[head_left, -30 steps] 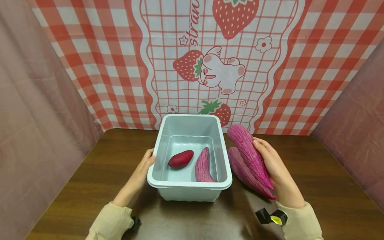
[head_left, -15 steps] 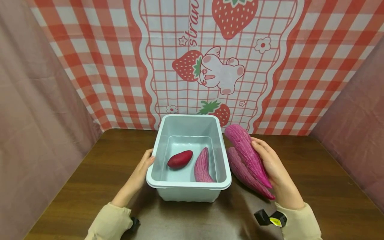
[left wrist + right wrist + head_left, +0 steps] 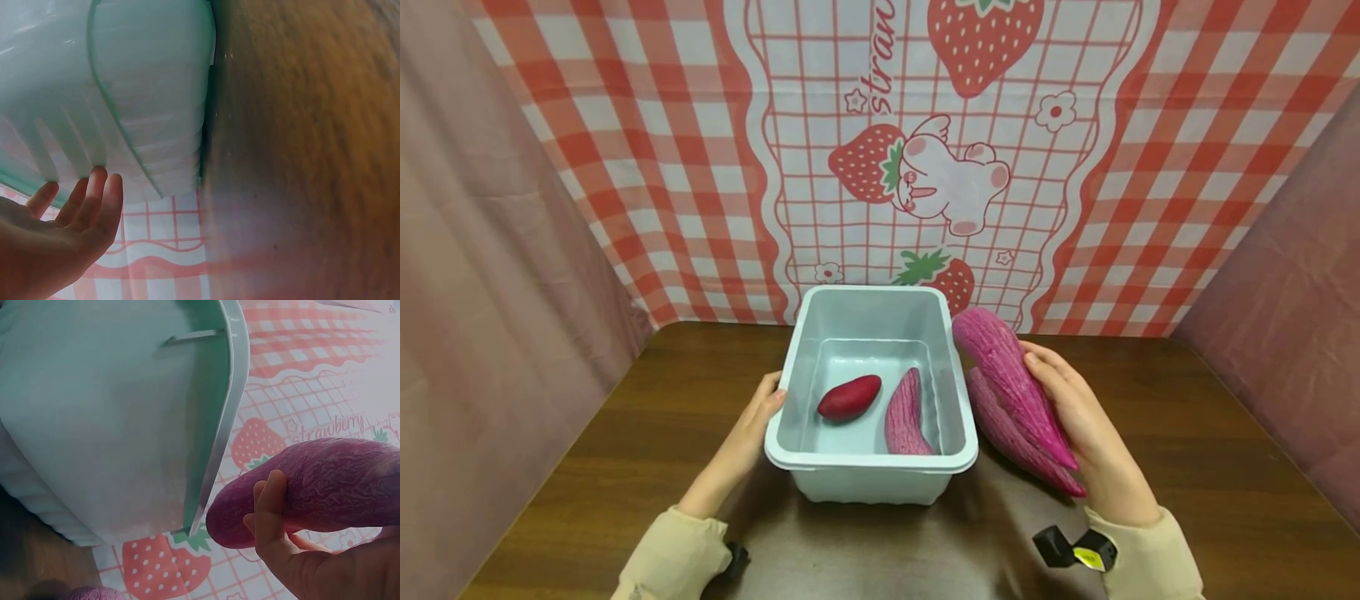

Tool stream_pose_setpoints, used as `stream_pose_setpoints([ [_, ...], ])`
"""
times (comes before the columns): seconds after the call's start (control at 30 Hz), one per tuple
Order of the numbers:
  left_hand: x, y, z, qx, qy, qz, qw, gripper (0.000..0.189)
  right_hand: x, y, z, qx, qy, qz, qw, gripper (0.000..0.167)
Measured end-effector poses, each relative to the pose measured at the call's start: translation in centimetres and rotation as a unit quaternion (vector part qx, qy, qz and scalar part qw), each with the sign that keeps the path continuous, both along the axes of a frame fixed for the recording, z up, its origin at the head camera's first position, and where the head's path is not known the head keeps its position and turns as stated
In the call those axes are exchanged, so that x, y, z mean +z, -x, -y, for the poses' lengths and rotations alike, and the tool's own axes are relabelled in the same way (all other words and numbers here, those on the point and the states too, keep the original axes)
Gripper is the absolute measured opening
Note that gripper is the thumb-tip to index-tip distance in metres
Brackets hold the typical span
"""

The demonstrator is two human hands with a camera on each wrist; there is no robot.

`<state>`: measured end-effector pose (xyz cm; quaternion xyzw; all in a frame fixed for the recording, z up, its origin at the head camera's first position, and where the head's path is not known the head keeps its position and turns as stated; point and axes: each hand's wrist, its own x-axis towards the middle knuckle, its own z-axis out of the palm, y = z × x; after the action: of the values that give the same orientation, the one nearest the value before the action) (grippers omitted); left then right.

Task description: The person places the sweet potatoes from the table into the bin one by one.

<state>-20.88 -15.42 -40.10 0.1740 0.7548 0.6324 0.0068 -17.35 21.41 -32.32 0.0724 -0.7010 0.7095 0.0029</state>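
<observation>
My right hand (image 3: 1078, 417) holds a long pinkish-purple sweet potato (image 3: 1007, 375), its thick end raised beside the right rim of a pale grey-green plastic tub (image 3: 872, 462). In the right wrist view, fingers (image 3: 272, 500) wrap around that sweet potato (image 3: 337, 481), outside the tub. Beneath it, a second long purple sweet potato (image 3: 992, 421) lies on the table, partly hidden. My left hand (image 3: 752, 433) touches the tub's left side; the left wrist view shows its fingertips (image 3: 97, 172) against the outer wall. Inside the tub lie a small dark red sweet potato (image 3: 850, 397) and a curved purple one (image 3: 906, 417).
The tub stands on a brown wooden table (image 3: 655, 417). Behind it hangs a red-and-white checked cloth (image 3: 677, 167) with strawberry prints. Pinkish curtains (image 3: 497, 250) flank both sides.
My right hand has shifted slightly left with the sweet potato, bringing its thick end up to the tub's right rim. My left hand stays at the tub's side.
</observation>
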Motion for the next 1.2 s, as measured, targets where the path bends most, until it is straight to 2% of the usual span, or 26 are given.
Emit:
stream_pose_setpoints([
  [0.2, -0.1, 0.0, 0.0, 0.0, -0.001, 0.0, 1.0, 0.041, 0.2, -0.2, 0.2, 0.022, 0.016, 0.004, 0.9996, 0.029],
  [0.47, 0.0, 0.1, -0.1, -0.001, -0.003, 0.001, 1.0, 0.041, 0.3, -0.3, 0.6, 0.058, 0.018, -0.014, 0.998, 0.04],
  [0.7, 0.0, 0.0, -0.1, 0.001, -0.007, 0.004, 1.0, 0.041, 0.3, -0.4, 0.9, 0.082, 0.031, 0.008, 0.9962, 0.045],
  [0.83, 0.0, 0.1, -0.1, 0.003, -0.006, 0.006, 1.0, 0.041, 0.3, -0.5, 1.0, 0.074, 0.02, 0.014, 0.9969, 0.043],
  [1.03, 0.1, 0.1, -0.2, 0.001, -0.008, 0.007, 0.9999, 0.042, 0.3, -0.5, 1.2, 0.038, 0.016, 0.02, 0.9989, 0.038],
  [1.2, 0.0, 0.0, -0.2, 0.006, -0.008, 0.01, 0.9999, 0.041, 0.3, -0.3, 1.4, 0.042, 0.014, 0.022, 0.9988, 0.038],
])
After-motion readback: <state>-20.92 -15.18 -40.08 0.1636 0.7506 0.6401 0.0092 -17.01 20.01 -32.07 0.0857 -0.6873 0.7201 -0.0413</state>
